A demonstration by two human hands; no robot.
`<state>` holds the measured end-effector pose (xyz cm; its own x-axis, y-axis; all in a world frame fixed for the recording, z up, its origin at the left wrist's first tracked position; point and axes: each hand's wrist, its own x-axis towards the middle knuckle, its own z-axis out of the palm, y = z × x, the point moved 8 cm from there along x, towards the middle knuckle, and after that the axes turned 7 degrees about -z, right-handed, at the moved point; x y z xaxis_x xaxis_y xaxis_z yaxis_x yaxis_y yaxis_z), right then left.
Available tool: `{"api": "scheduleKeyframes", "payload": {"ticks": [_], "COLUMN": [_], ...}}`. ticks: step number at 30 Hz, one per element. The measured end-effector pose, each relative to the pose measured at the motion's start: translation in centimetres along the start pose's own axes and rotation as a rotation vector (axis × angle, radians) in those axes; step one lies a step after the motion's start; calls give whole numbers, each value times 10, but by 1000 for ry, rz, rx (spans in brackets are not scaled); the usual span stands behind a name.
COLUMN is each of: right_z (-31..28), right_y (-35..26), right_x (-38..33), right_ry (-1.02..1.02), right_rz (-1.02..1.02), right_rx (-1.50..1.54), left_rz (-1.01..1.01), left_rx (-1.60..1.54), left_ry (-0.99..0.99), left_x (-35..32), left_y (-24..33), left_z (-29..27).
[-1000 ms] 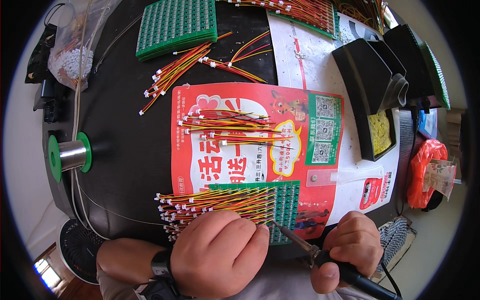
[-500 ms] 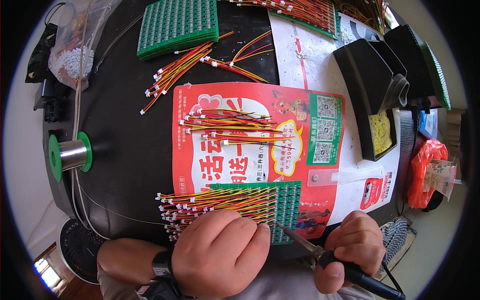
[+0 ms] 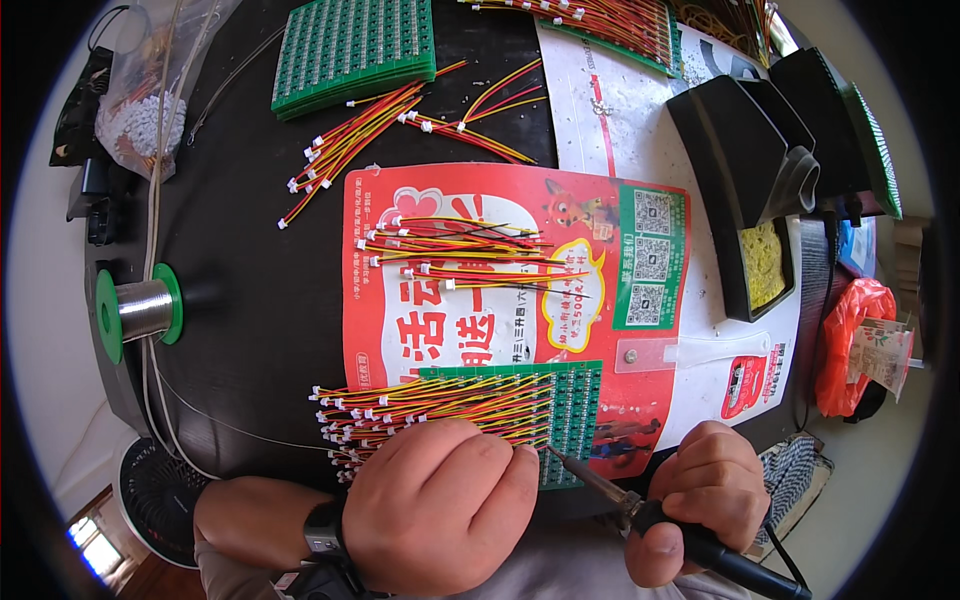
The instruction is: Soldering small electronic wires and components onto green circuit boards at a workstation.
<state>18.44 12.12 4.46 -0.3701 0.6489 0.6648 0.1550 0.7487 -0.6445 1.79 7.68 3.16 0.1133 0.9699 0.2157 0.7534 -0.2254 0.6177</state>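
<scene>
My left hand (image 3: 440, 500) lies palm down at the near edge of the table, fingers pressed on a green circuit board panel (image 3: 570, 410) and the red-yellow wire leads (image 3: 420, 405) fanned across it. My right hand (image 3: 700, 500) grips a black soldering iron (image 3: 640, 510), its thin tip reaching left to the board right by my left fingertips. What my left fingers pinch is hidden under the hand. A thin solder wire runs from the green solder spool (image 3: 140, 312) toward my left hand.
A red printed sheet (image 3: 450, 300) carries loose wire leads (image 3: 470, 255). More leads (image 3: 350, 145) and stacked green boards (image 3: 355, 45) lie at the back. A black iron stand with yellow sponge (image 3: 765, 265) sits right, a plastic bag of white connectors (image 3: 145, 110) far left.
Both hands hold nearly the same place; the right hand with the iron has shifted very slightly.
</scene>
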Motion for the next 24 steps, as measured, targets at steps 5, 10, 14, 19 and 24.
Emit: {"api": "scheduleKeyframes", "payload": {"ticks": [5,10,14,19,24], "right_z": [2,-10,-15,-19,-23], "right_y": [1,-1,1,0,-1], "right_x": [-1,-10,-13,-15,-22], "right_ry": [-5,192,231,235,282], "right_rz": [6,-49,-4,7,26], "right_rx": [6,42,94,38,1], "left_rz": [3,16,10,15,32], "left_rx": [7,6,-3,-36,-45], "left_ry": [-4,9,46,89,142], "left_x": [0,2,5,13,17], "left_y": [0,1,0,-11,-13], "left_z": [1,0,-4,-10,-9]}}
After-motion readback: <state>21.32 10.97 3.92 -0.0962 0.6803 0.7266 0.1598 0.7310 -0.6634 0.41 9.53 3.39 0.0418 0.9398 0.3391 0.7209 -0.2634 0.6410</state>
